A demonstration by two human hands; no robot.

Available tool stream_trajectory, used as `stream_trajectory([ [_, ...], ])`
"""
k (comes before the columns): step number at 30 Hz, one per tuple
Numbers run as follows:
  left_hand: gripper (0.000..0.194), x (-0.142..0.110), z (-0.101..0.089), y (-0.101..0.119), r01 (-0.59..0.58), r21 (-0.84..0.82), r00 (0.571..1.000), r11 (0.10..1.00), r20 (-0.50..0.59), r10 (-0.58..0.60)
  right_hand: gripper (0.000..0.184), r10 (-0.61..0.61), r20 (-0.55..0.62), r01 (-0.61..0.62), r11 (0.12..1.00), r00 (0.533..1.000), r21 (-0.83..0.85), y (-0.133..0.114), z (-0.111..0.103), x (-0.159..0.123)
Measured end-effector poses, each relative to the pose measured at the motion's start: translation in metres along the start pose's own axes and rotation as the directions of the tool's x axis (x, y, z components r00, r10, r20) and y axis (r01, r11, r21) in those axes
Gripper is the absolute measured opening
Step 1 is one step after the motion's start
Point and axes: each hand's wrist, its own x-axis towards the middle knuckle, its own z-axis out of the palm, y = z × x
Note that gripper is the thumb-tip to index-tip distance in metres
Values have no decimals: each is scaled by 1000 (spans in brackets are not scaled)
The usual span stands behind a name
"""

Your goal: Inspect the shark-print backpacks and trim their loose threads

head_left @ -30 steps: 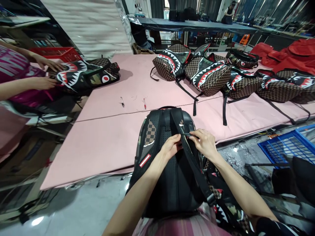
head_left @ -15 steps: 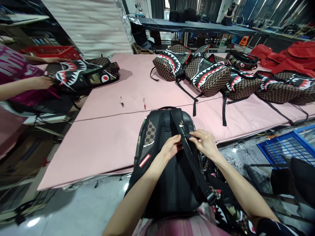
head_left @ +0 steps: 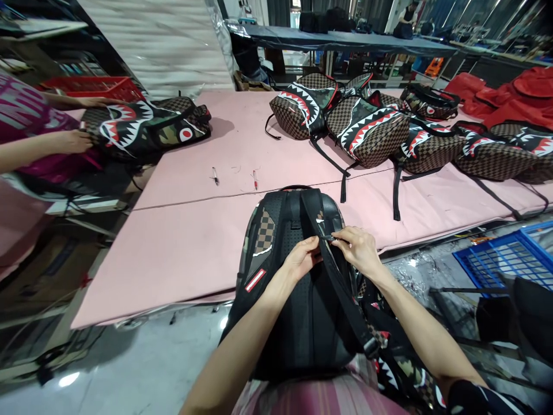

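Observation:
A black backpack (head_left: 298, 323) leans against the table's edge with its padded back towards me. My left hand (head_left: 302, 257) is closed on the edge of its right-hand shoulder strap (head_left: 336, 282), thumb on top. Just to the right, my right hand (head_left: 358, 249) pinches a slim dark piece (head_left: 328, 237) that reaches to the strap by my left fingertips; its kind is too small to tell. A checkered panel (head_left: 264, 235) and a red-and-white label (head_left: 255, 280) show on the other strap. Part of another shark-print bag (head_left: 406, 369) lies below my right forearm.
Several shark-mouth backpacks (head_left: 367, 132) stand on the pink table (head_left: 181, 248), beside red bags (head_left: 518, 95). Two small pen-like tools (head_left: 215, 176) lie mid-table. At left, a co-worker's hands (head_left: 80, 141) hold another backpack (head_left: 151, 129). A blue crate (head_left: 505, 256) stands at right.
My hands stay at the same spot on the strap, with only slight finger movement. The co-worker's hands have shifted on the other backpack, the farther one drawing back.

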Motion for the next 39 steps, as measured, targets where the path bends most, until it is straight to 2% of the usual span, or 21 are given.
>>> stream_trajectory([
  [3,19,1,-1,0,4,26,1000,1000,0,-4,12,108,-26,-102,978,994,180,2,1,-2],
  [5,19,2,-2,0,11,37,1000,999,0,-11,13,143,-30,-132,963,989,233,2,1,-3],
  [11,16,1,0,0,4,6,1000,1000,3,-4,15,-5,-13,5,999,1000,36,0,2,-1],
  [13,15,0,0,0,4,3,1000,1000,-2,-4,13,0,-5,0,1000,1000,22,-1,3,0],
  [17,16,0,0,0,4,6,1000,1000,-1,-4,14,57,-21,-54,994,998,94,0,4,-1],
  [19,16,0,0,-1,5,1,1000,1000,7,-5,15,40,-18,-39,996,999,77,1,4,-2],
  [22,16,0,-1,-1,4,-5,1000,1000,10,-4,13,27,-10,-27,999,1000,18,0,4,-2],
  [26,21,-1,0,-1,8,16,1000,1000,13,-8,14,47,-78,-55,994,996,-99,-3,5,3],
  [31,21,-2,2,-2,-4,-1,1000,1000,-25,4,15,-28,-60,10,959,998,-283,-9,5,6],
  [39,21,-3,1,-3,2,-44,999,999,-39,-4,16,-84,41,91,971,996,-222,-10,-7,-10],
])
